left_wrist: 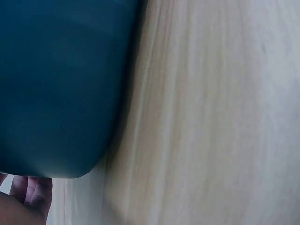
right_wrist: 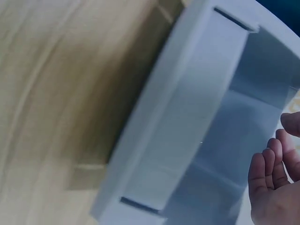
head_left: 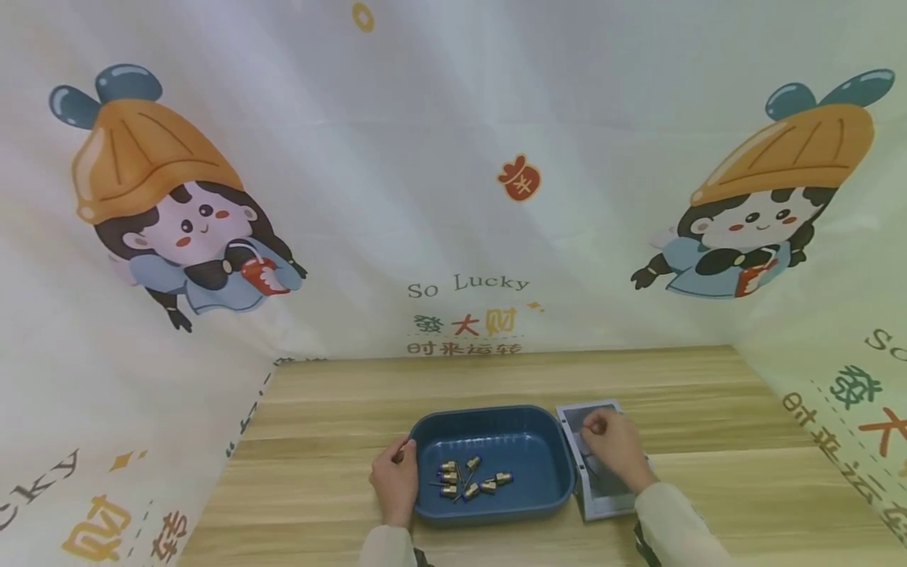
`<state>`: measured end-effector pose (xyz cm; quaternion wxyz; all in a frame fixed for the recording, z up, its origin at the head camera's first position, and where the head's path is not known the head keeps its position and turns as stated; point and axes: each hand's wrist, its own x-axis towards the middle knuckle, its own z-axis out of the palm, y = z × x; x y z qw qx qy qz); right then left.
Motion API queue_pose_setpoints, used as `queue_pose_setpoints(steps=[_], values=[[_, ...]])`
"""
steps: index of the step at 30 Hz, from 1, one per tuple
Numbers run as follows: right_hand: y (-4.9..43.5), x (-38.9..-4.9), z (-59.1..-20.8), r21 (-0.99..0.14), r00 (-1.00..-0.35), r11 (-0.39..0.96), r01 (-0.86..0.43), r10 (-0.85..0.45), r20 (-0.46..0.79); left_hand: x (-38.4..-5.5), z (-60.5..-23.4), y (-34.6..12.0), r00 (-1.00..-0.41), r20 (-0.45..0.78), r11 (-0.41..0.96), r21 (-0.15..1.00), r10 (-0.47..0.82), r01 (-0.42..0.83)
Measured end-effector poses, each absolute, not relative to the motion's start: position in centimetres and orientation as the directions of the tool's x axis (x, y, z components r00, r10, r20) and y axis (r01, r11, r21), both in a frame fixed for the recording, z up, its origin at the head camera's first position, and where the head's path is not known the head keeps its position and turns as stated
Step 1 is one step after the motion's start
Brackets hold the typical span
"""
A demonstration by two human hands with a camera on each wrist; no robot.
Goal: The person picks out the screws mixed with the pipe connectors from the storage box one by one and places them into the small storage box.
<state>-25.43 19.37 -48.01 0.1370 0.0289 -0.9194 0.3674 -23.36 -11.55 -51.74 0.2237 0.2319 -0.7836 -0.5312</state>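
My left hand [head_left: 395, 476] grips the left rim of a dark blue tray [head_left: 496, 512], with its fingers [left_wrist: 41, 194] by the tray's wall in the left wrist view. Several small brass fittings [head_left: 471, 491] with blue collars, some with thin metal stems, lie inside toward the left. Over a pale grey open box [head_left: 611, 513] is my right hand [head_left: 618, 447], fingers loosely bent and thumb near the forefinger. Nothing shows between them in the right wrist view. The hand hides part of the box's inside.
The box stands close against the tray's right side on a wood-grain table [head_left: 319, 441]. A printed white cloth [head_left: 453, 236] with cartoon figures hangs behind the table and along both sides.
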Motion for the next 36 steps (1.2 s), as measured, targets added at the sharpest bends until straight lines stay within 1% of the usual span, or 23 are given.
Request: queue_pose_setpoints(steps=[6, 9, 15, 18, 22, 31, 36], values=[[18.5, -26.0, -47.3, -0.660, -0.944, 0.725, -0.196, 0.042, 0.326, -23.4, -51.6, -11.5, -0.794, 0.115, 0.340, 0.933, -0.596, -0.120], [18.0, -26.2, -47.0, -0.657, -0.940, 0.723, -0.213, 0.031, 0.339, -23.4, -51.7, -11.5, -0.793, 0.133, 0.338, 0.936, -0.594, -0.096], [16.6, -26.2, -46.6, -0.687, -0.960, 0.698, -0.203, -0.004, 0.279, -23.3, -52.1, -11.4, -0.775, 0.183, 0.327, 0.944, -0.605, -0.032], [15.7, -26.1, -46.7, -0.695, -0.966, 0.692, -0.196, -0.015, 0.257, -23.2, -52.0, -11.3, -0.778, 0.151, 0.315, 0.947, -0.609, -0.063], [14.6, -26.0, -46.9, -0.694, -0.959, 0.683, -0.230, -0.036, 0.282, -23.2, -51.8, -11.4, -0.790, 0.103, 0.310, 0.944, -0.604, -0.115], [12.0, -26.2, -47.4, -0.684, -0.952, 0.674, -0.279, -0.101, 0.288, -23.4, -52.1, -11.5, -0.788, 0.111, 0.325, 0.938, -0.606, -0.118], [10.4, -26.3, -48.2, -0.683, -0.939, 0.656, -0.322, -0.130, 0.317, -23.4, -51.8, -11.6, -0.788, 0.108, 0.325, 0.938, -0.607, -0.122]])
